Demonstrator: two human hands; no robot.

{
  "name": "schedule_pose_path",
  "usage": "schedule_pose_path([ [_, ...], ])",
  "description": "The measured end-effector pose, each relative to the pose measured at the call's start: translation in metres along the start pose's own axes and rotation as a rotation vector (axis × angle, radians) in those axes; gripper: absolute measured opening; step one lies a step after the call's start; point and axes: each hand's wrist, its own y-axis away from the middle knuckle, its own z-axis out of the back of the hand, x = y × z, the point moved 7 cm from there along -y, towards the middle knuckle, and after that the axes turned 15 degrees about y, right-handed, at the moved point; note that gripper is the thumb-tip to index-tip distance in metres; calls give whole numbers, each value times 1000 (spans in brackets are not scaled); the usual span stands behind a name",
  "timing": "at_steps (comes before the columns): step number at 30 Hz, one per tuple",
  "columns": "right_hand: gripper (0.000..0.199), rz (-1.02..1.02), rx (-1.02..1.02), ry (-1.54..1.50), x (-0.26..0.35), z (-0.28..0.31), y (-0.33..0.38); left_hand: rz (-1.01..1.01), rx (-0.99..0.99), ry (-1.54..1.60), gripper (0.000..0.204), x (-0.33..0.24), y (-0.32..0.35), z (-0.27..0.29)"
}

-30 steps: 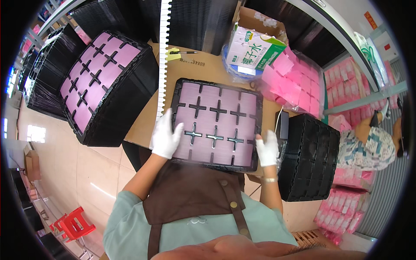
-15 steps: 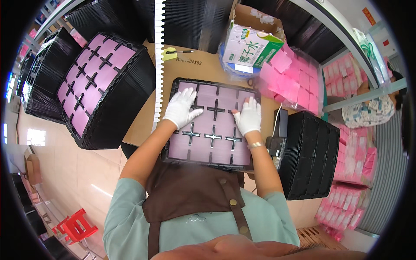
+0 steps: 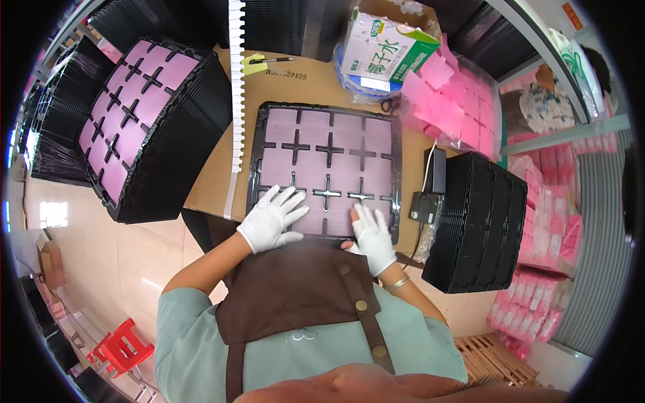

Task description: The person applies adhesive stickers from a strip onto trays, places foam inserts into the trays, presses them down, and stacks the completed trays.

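In front of me on a brown cardboard surface lies a black plastic tray (image 3: 396, 171) with raised cross-shaped dividers. Pinkish-purple sheets (image 3: 346, 131) fill its compartments. My left hand (image 3: 272, 220), in a white glove, rests over the tray's near left part with its fingers spread. Over the near right part lies my right hand (image 3: 373, 234), also gloved, its fingers stretched out and thumb and index fingertips bare. Neither hand grips anything. Each palm hides a bit of the tray's near edge.
A tall stack of black trays (image 3: 178, 127) topped with pink sheets stands left; another tray stack (image 3: 477, 225) stands right. Behind are a drink carton (image 3: 386, 54), pink sheets in plastic (image 3: 463, 107), scissors (image 3: 390, 105) and a pen (image 3: 272, 60). A black power adapter (image 3: 435, 171) sits beside the tray.
Both my hands have slid toward me, from the middle of the tray to its near edge. The far crosses now show uncovered.
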Motion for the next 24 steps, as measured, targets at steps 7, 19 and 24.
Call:
schedule_pose_path([
  [7,87,-314,30,57,-19,-4,29,157,-44,-49,67,7,32,0],
  [19,36,-590,-354,0,-63,35,47,535,-666,230,49,27,92,0],
  [24,39,-827,-284,-164,-93,-6,42,814,-783,490,41,69,91,-1],
])
